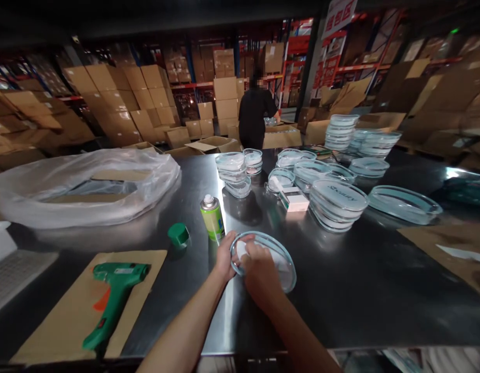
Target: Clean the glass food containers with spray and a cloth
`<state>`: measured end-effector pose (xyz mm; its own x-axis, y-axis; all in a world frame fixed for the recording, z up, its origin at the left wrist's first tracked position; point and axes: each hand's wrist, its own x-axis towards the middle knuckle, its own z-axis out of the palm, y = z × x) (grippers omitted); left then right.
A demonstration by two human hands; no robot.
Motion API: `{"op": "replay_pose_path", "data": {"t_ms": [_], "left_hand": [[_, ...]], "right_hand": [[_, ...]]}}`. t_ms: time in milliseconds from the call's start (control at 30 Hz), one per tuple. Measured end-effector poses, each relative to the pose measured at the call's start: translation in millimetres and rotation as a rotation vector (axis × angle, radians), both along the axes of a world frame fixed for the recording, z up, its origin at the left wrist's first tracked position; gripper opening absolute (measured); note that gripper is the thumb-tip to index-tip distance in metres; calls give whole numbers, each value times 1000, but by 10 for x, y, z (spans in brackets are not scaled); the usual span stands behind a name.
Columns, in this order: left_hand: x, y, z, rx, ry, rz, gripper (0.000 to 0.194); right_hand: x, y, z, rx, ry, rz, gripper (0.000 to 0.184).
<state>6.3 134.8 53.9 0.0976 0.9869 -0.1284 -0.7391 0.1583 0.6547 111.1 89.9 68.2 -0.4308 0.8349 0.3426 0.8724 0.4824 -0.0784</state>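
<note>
- Both forearms (181, 331) reach in from below, closest to the camera. The left hand (224, 257) holds a clear oval dish (286, 272) near the front of the desk (341, 305), its fingers (240, 240) clamped on the rim.
- The right hand (260, 274) presses a white cloth (242, 250) inside the dish, with fingers (253, 254) close together on it.
- Dish surface is smooth and the steel is slippery, so a weak grip could let the dish slide, and it could chip or crack.
- A green spray can (212, 220) stands just beside the left hand; one careless wrist movement could knock it over.
- Stacked oval dishes (337, 204) stand further ahead, and a bump could make them slide apart.
- A green hot glue gun (119, 277) lies on a kraft card sheet (69, 311); if it is hot, touching it could burn. I cannot tell this.
</note>
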Motion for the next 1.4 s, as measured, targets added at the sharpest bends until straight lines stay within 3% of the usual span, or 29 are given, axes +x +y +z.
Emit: {"op": "replay_pose_path", "data": {"t_ms": [100,167,333,400,533,733,900,967,1033,1133,1233,1300,1400], "left_hand": [[-3,0,5,2,-3,23,44],[22,-11,18,6,-3,17,47],[108,-52,36,26,-6,7,46],[96,-54,30,29,-3,23,46],[49,-48,33,34,10,49,49],[123,-83,57,46,12,25,43],[33,-46,34,60,-8,34,42],[-22,-19,35,63,-19,30,40],[-69,0,52,63,-31,26,36],[-115,2,98,64,-44,-11,32],[-138,-19,139,84,-47,-66,29],[-144,-40,153,103,-40,-104,29],[-142,-77,159,127,-11,-164,33]], "right_hand": [[95,-118,-47,21,-4,152,17],[245,-139,-28,28,1,180,22],[330,16,64,3,33,-149,25],[202,21,47,2,45,-132,24],[106,-102,6,-7,44,71,17],[181,-28,83,-47,113,-181,26],[0,-325,43,-114,173,116,19],[170,-508,73,-165,391,244,21],[484,-628,108,-159,799,194,27],[963,-658,93,-172,1434,-229,13],[1153,-589,21,-393,1937,-479,46],[1114,-533,-11,-484,2075,-488,53],[978,-462,-33,-480,2065,-426,52]]}}
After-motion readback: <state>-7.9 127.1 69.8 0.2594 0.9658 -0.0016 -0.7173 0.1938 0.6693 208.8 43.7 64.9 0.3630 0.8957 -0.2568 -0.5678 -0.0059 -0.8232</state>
